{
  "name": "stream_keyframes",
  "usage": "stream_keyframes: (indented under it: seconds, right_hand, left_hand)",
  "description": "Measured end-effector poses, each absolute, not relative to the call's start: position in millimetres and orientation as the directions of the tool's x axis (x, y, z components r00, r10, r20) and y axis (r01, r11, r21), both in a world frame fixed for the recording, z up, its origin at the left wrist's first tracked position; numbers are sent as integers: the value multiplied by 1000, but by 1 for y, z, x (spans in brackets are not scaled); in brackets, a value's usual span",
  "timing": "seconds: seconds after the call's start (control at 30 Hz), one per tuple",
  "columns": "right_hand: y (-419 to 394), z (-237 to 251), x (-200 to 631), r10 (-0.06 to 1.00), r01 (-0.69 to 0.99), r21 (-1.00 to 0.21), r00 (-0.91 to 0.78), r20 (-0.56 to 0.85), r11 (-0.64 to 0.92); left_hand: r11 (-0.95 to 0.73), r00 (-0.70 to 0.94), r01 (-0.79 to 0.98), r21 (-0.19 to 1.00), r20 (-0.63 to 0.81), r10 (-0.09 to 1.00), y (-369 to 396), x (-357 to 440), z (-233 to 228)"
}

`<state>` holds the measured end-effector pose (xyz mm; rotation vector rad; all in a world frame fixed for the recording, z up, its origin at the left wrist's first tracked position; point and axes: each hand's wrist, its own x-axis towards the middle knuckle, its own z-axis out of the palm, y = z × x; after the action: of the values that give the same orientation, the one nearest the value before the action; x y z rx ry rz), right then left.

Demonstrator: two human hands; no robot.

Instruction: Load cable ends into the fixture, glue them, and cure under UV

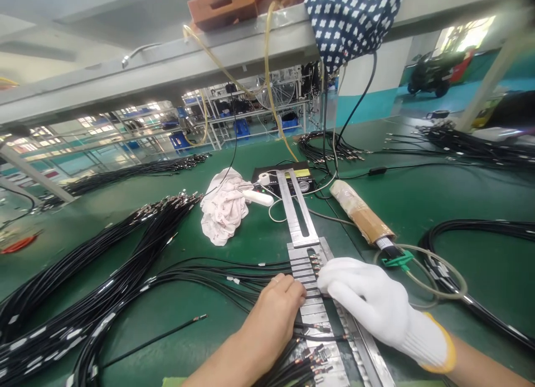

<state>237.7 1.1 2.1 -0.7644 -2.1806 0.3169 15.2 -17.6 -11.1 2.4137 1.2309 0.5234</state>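
The metal jig [311, 275], a slotted plate with a long rail running up from it, lies flat near the front middle of the green counter [438, 203]; thin black cables [234, 273] run across it from the left, their metal-tipped ends lying in its grooves; the bare left hand [271, 314] rests on the cables at the plate's left edge, fingertips pressing down, its grip flat rather than curled round anything; the right hand [376, 306], in a white glove with a yellow cuff, lies over the plate's right side, fingers bent down onto the cable tips, though whether it pinches one I cannot tell; more cable ends [309, 362] cluster at the plate's near end; a big bundle of black cables [104, 270] fans out to the left; a crumpled white cloth [223, 209] sits behind, beside a paper-wrapped roll [361, 211]; a clear tube loop [434, 270] lies to the right.
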Motion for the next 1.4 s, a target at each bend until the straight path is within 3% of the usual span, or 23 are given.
stream_keyframes:
  seconds: [0.17,0.27,0.43,0.53,0.6,0.7,0.77,0.83,0.93,1.17,1.4]
  right_hand:
    - [-9,10,230,438,448,-172,-604,665,878]
    - [-15,15,224,385,497,-54,-594,707,866]
    - [-20,14,221,356,544,41,-603,714,838]
    - [-19,9,221,328,522,57,-613,719,851]
    - [-15,5,223,377,477,-63,-600,705,877]
    - [-6,2,229,645,404,-504,-526,554,763]
    - [0,-1,234,830,337,-794,-441,341,505]
    - [5,-5,237,916,235,-934,-360,175,270]
    - [8,-8,238,952,116,-979,-278,131,168]
    - [11,1,230,972,3,-993,-209,112,115]
    - [10,4,228,973,-42,-993,-199,119,113]
  left_hand:
    - [-558,545,689,463,178,819,-18,15,-9]
    - [-573,559,750,331,146,816,-24,21,-1]
    - [-582,568,813,-19,-194,800,-40,37,15]
    - [-582,566,813,36,-286,773,-42,37,24]
    - [-521,560,828,208,-268,784,-38,30,34]
    - [-399,549,767,502,-192,814,-31,16,47]
    - [-325,491,763,559,-176,853,-27,8,50]
    - [-314,467,783,537,-175,867,-27,4,47]
    - [-366,517,763,532,-164,840,-27,2,40]
    - [-303,428,716,629,-53,902,-22,-2,29]
    - [-377,418,704,602,77,905,-22,6,9]
